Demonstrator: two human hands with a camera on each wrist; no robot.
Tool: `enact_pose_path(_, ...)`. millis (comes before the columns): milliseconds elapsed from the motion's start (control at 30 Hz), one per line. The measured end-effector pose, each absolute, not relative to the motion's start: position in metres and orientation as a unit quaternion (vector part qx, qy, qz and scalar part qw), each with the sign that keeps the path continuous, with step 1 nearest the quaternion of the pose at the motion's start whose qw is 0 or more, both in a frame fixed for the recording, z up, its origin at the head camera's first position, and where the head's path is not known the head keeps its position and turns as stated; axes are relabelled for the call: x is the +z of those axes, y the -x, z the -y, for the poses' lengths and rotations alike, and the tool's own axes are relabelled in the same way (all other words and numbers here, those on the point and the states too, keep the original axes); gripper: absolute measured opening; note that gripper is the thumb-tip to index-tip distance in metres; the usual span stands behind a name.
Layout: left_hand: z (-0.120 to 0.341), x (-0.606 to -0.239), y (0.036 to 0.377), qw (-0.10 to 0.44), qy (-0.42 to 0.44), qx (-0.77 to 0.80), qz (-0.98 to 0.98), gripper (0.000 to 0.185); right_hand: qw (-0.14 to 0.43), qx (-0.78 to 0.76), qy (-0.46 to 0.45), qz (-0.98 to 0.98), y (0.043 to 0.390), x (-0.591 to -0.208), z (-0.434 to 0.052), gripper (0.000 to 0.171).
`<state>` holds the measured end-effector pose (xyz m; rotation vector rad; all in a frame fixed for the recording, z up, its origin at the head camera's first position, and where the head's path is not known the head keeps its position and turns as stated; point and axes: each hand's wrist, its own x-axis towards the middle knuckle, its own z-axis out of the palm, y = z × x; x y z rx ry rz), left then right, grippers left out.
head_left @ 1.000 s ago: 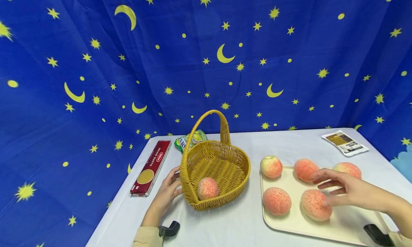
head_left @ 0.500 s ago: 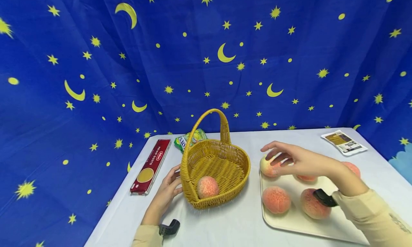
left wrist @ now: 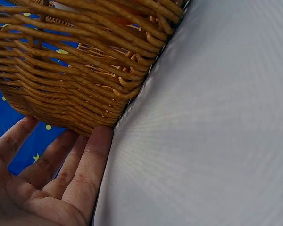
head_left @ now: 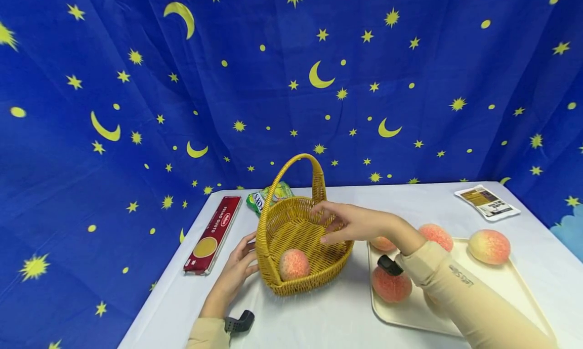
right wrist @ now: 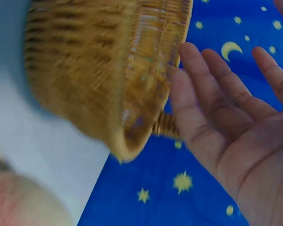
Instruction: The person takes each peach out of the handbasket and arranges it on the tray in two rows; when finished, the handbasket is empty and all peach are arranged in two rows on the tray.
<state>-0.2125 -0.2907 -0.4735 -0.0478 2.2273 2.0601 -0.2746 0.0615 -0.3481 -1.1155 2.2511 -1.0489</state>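
Observation:
A yellow-brown wicker basket (head_left: 306, 232) with a tall arched handle stands mid-table, one pink-and-cream peach (head_left: 294, 264) inside near its front. My left hand (head_left: 234, 270) touches the basket's left side; in the left wrist view its extended fingertips (left wrist: 99, 136) meet the weave low down. Over the basket's right rim reaches my right hand (head_left: 352, 222), fingers loosely bent and holding nothing. The right wrist view shows its palm bare beside the basket (right wrist: 80, 61). On a cream tray (head_left: 505, 308) to the right lie several more peaches, some partly hidden by my right arm.
A red flat pack of pasta (head_left: 213, 236) lies at the left of the white table. Behind the basket is a green packet (head_left: 282, 192). A white-and-brown pouch (head_left: 487, 202) lies at the back right. A blue curtain (head_left: 291, 86) hangs close behind.
My right hand has swept left from the peaches on the tray, past the back-left peach, to above the basket. The left hand and the basket have stayed in place.

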Motion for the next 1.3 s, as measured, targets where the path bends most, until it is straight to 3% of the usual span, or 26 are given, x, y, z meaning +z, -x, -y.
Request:
enact_pose_path(567, 0.291, -0.472, 0.213, 0.052, 0.021, 0.678, -0.733, 0.059, 0.283, -0.221, 0.388, -0.849, 0.285, -0.345, 0.018, 0.075)
enact_pose_path(1300, 0.291, -0.475, 0.213, 0.049, 0.014, 0.685, -0.726, 0.058, 0.398, -0.255, 0.316, -0.823, 0.289, -0.352, 0.040, 0.078)
